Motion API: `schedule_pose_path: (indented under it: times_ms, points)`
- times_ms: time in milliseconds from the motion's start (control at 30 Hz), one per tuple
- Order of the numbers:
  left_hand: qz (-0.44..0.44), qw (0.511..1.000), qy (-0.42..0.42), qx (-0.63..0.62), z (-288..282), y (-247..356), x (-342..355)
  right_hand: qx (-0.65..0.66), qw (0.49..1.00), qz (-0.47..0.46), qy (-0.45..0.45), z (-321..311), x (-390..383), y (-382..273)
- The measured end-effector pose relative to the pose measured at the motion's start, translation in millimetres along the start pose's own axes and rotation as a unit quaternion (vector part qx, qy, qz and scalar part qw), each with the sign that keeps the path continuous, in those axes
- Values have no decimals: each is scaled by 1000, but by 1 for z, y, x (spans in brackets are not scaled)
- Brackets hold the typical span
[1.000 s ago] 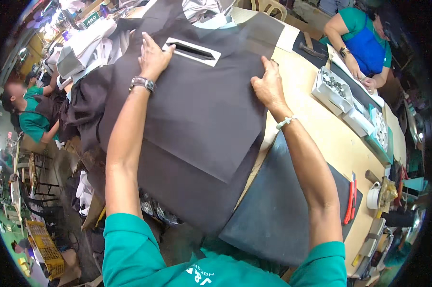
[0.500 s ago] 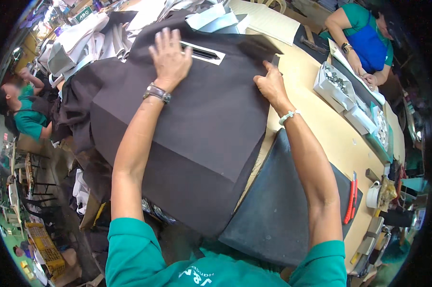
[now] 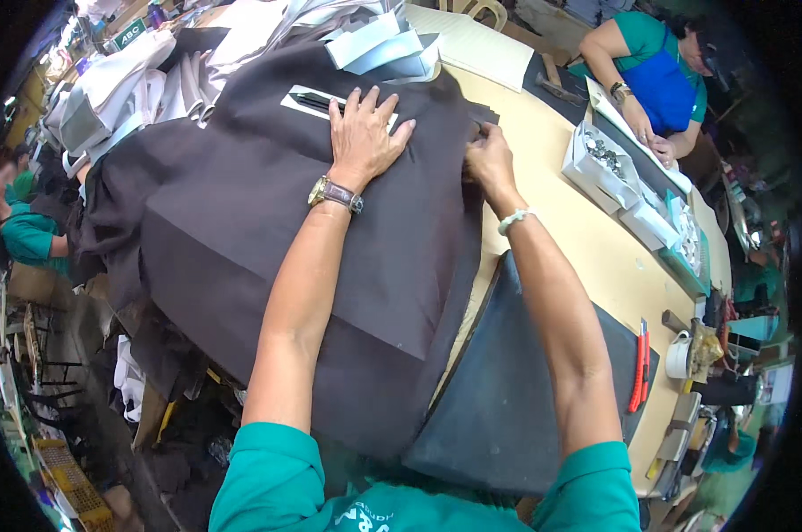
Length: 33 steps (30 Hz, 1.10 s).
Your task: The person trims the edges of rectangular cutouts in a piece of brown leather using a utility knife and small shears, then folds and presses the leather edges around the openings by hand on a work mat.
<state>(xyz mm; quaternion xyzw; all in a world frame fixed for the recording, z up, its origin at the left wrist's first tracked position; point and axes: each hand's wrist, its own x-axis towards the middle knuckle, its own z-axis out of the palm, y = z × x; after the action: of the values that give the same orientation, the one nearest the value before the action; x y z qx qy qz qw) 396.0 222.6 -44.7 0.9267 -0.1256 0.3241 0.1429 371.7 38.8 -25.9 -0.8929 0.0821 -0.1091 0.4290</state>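
A large dark brown sheet of material (image 3: 268, 239) drapes over the table and hangs off its near left side. My left hand (image 3: 365, 137) lies flat on it with fingers spread. Under those fingertips is the right end of a white strip (image 3: 290, 104) with a long slot, where something slim and black shows. At the sheet's right edge, my right hand (image 3: 490, 164) is closed, its fingers curled on the edge, which bends up towards it. Something small and dark shows at its fingertips, too unclear to name.
A black mat (image 3: 499, 390) lies near right, with a red cutter (image 3: 639, 368) by it. White boxes of small metal parts (image 3: 603, 160) and a hammer (image 3: 556, 84) lie farther off. Pale folded pieces (image 3: 126, 97) pile up far left. A co-worker (image 3: 658, 80) works at far right.
My left hand has slid right across the sheet, onto the strip's right end. The right hand has curled in at the edge, and the sheet's raised far-right corner has come down.
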Motion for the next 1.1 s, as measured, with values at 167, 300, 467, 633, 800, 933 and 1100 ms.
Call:
schedule_pose_path:
  times_ms: [167,300,467,633,800,933,1100]
  points:
    - [2,1000,3,-11,-2,1,2,-101,995,11,-14,10,19,8]
    - [0,1000,-7,-15,-4,1,2,45,996,63,35,-4,30,22]
    - [1,1000,-20,-12,-6,9,5,145,975,66,157,-31,32,31]
    - [5,999,-34,13,-8,1,2,243,956,-109,125,-25,-20,-44]
    - [17,1000,2,-1,-2,-1,0,258,954,-149,2,15,-38,-62]
    - [19,999,20,17,2,-1,2,45,997,-59,35,31,-28,-32]
    - [19,999,9,41,0,0,1,-97,992,-83,13,18,-49,-18]
